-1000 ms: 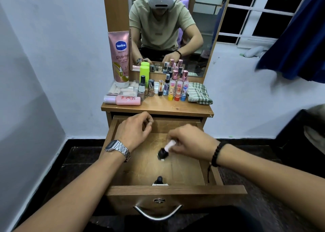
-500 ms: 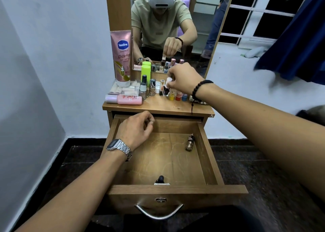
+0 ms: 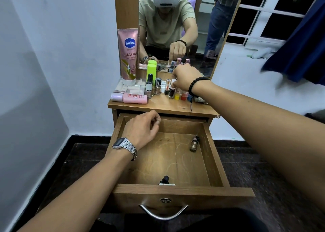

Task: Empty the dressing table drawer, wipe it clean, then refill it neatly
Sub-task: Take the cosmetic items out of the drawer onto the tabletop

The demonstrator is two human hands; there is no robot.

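The wooden drawer (image 3: 213, 154) is pulled out below the dressing table top (image 3: 161, 105). A small brown bottle (image 3: 194, 143) lies at its back right, and a small black-capped item (image 3: 165, 179) stands against its front wall. My right hand (image 3: 186, 76) reaches over the table top and pinches the white cap of a dark nail polish bottle (image 3: 172, 91), which stands among several small cosmetic bottles. My left hand (image 3: 142, 127) hovers over the drawer's back left corner with its fingers loosely curled, holding nothing that I can see.
A tall pink Vaseline tube (image 3: 128, 55) stands at the back left, a green bottle (image 3: 151, 71) beside it, and a pink bottle (image 3: 130, 98) lies on its side. A mirror (image 3: 198, 20) rises behind. Walls close in left and right; the floor is dark.
My right hand has lifted the white-capped bottle out of the drawer and set it down among the bottles on the table top. The small brown bottle is now uncovered. My left hand stayed put.
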